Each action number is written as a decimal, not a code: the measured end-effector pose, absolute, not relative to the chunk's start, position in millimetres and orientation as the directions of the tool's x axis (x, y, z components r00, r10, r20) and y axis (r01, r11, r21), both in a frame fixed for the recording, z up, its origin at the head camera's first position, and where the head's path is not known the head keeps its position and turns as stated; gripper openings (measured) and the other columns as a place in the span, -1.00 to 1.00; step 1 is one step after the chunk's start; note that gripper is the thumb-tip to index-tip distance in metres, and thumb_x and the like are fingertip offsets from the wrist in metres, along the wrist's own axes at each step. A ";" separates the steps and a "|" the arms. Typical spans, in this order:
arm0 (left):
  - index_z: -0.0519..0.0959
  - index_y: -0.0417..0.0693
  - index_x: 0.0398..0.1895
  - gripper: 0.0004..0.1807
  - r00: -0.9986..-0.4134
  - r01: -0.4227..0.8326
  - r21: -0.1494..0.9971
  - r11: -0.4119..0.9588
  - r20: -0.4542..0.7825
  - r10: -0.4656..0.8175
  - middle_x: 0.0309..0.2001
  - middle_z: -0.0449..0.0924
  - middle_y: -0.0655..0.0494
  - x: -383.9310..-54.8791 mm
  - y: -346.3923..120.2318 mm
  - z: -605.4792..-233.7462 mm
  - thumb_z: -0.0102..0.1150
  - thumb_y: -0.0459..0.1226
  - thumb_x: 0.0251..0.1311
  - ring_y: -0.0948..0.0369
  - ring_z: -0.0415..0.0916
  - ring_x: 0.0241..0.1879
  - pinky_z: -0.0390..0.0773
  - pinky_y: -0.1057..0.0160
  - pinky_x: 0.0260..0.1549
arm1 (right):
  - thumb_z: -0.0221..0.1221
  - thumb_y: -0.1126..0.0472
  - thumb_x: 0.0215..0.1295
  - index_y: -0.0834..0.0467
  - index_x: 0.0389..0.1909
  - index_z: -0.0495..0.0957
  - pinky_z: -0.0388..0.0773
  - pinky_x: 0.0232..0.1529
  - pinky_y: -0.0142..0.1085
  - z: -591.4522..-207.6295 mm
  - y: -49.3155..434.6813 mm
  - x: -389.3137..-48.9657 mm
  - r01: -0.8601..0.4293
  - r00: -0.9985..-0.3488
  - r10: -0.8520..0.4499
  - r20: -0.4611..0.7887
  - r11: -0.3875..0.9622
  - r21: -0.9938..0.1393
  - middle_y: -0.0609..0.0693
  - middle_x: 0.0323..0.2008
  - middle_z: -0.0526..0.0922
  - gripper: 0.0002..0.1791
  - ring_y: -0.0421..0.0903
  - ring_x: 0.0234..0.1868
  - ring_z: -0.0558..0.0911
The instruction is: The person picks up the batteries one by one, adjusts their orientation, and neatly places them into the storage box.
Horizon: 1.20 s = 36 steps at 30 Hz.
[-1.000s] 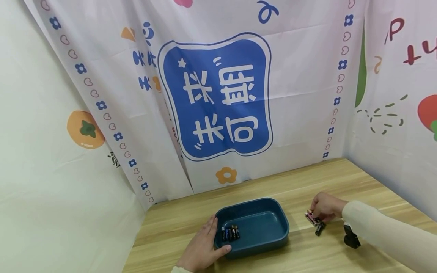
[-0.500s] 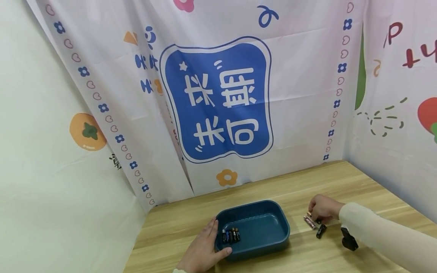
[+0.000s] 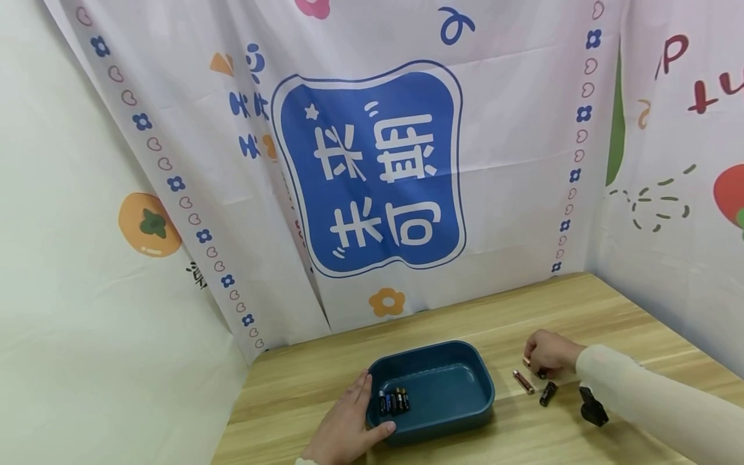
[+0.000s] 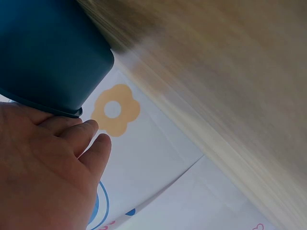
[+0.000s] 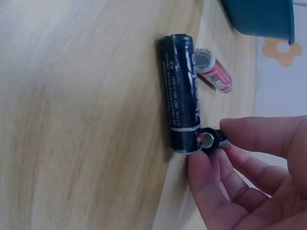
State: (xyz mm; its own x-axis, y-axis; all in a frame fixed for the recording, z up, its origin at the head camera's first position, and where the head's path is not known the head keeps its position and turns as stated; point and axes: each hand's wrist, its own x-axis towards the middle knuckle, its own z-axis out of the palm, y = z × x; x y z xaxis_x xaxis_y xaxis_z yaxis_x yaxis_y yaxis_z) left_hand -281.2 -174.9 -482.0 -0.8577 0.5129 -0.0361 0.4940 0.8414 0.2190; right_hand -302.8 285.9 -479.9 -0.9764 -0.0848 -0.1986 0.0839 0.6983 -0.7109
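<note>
My left hand (image 3: 343, 420) rests against the left end of a dark teal plastic bin (image 3: 433, 426), fingers stretched along the rim and thumb over the near edge. Several batteries (image 3: 394, 402) lie side by side in its left part. Right of the bin, my right hand (image 3: 552, 354) pinches a dark battery (image 5: 214, 140) between thumb and fingertips, low over the table; in the head view its copper-coloured end shows. A black battery (image 5: 180, 93) lies next to the fingertips. A pink and silver battery (image 3: 523, 382) lies a little to the left.
The wood-grain table (image 3: 500, 445) carries the bin and the loose batteries. A printed cloth (image 3: 500, 213) hangs along its back edge, and further cloth closes both sides. A black wrist device (image 3: 593, 408) hangs under the right sleeve.
The pink and silver battery has shifted slightly left and turned, away from my right hand's fingers, which now pinch another battery. My left hand stays at the bin.
</note>
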 end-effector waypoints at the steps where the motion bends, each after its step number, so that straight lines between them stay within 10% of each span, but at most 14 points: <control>1: -0.04 -0.19 0.54 0.11 -0.858 0.494 0.219 0.842 -0.036 0.513 0.54 -0.18 -0.06 -281.2 -174.8 -481.9 -0.25 0.45 0.20 -0.10 0.03 0.43 0.17 -0.18 0.28 | 0.19 0.53 -0.02 0.26 -0.36 0.56 0.57 -0.53 -0.29 -479.8 286.7 -302.6 0.089 -0.976 -0.083 -0.200 0.687 -0.721 0.06 -0.43 0.53 -0.81 -0.05 -0.43 0.53; 21: -0.05 -0.21 0.53 0.09 -0.851 0.512 0.212 0.832 -0.007 0.525 0.54 -0.17 -0.08 -279.3 -175.8 -483.1 -0.24 0.43 0.23 -0.08 0.03 0.43 0.17 -0.16 0.29 | 0.05 0.55 0.19 0.61 0.08 0.29 0.65 -0.25 -0.19 -469.8 306.0 -300.8 0.216 -0.954 -0.153 -0.260 0.254 -0.943 0.15 -0.33 0.51 -0.57 -0.06 -0.35 0.54; 36: -0.02 -0.24 0.52 0.08 -0.849 0.512 0.214 0.832 -0.018 0.528 0.53 -0.13 -0.11 -282.2 -175.5 -482.7 -0.22 0.41 0.24 -0.09 0.04 0.43 0.17 -0.15 0.29 | 0.11 0.47 0.26 0.56 0.12 0.28 0.64 -0.15 -0.12 -460.4 293.9 -299.6 0.200 -0.943 -0.236 -0.236 0.167 -0.965 0.21 -0.24 0.57 -0.55 -0.02 -0.26 0.63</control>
